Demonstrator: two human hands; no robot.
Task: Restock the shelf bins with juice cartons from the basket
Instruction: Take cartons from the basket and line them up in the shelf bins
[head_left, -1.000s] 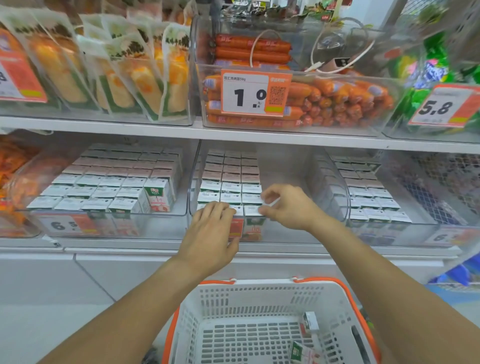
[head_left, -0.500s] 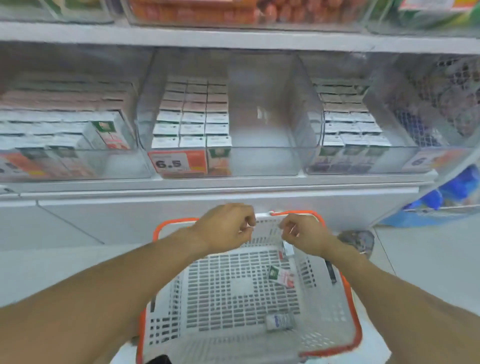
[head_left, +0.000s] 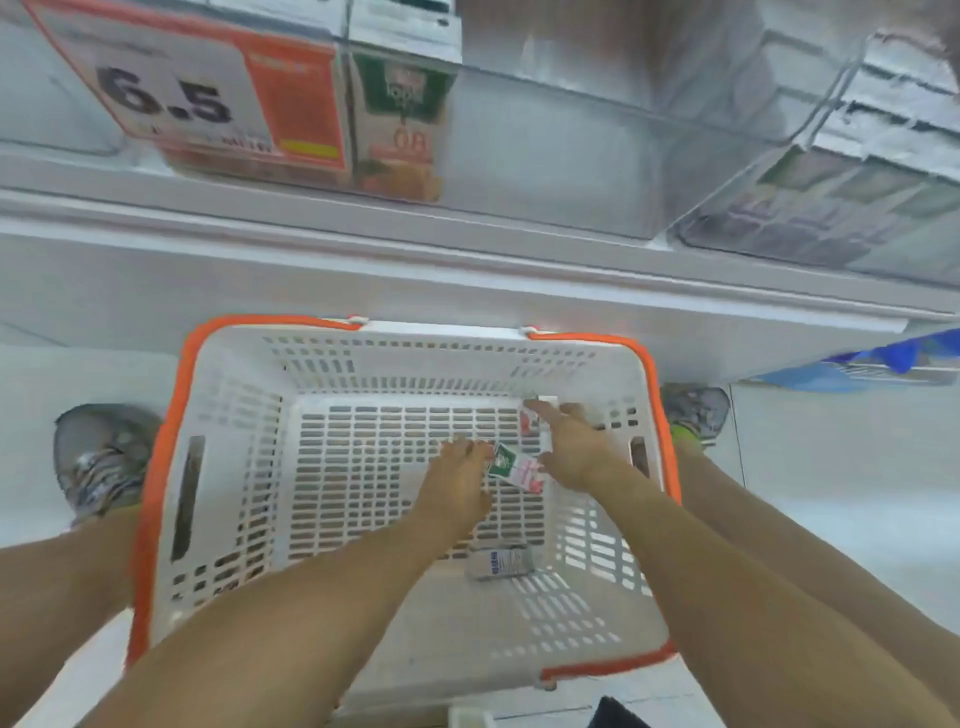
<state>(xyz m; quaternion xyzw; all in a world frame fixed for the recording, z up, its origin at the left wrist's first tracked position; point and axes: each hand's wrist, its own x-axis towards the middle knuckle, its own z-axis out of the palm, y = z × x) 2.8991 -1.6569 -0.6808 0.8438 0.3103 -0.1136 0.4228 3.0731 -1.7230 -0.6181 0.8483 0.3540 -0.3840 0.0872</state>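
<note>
Both hands in basket (head_left: 218, 415), pick step: left hand (head_left: 460, 480) and right hand (head_left: 569, 447), fingers extended, touch cartons (head_left: 514, 467) ungripped; next, close and lift toward bin (head_left: 545, 171), frame top.

The basket (head_left: 218, 395) is sitting on the floor (head_left: 831, 467) in front of the shelf (head_left: 467, 228), between the person's two shoes. Three juice cartons are lying in its right half: one (head_left: 529, 421) by the far right corner, one (head_left: 514, 467) just nearer than it, and one (head_left: 501, 564) towards the near edge. The left hand (head_left: 460, 480) is lying left of the middle carton, the right hand (head_left: 571, 447) right of it. Above, a shelf bin (head_left: 571, 171) is holding an upright carton (head_left: 400, 119) at its front left.
</note>
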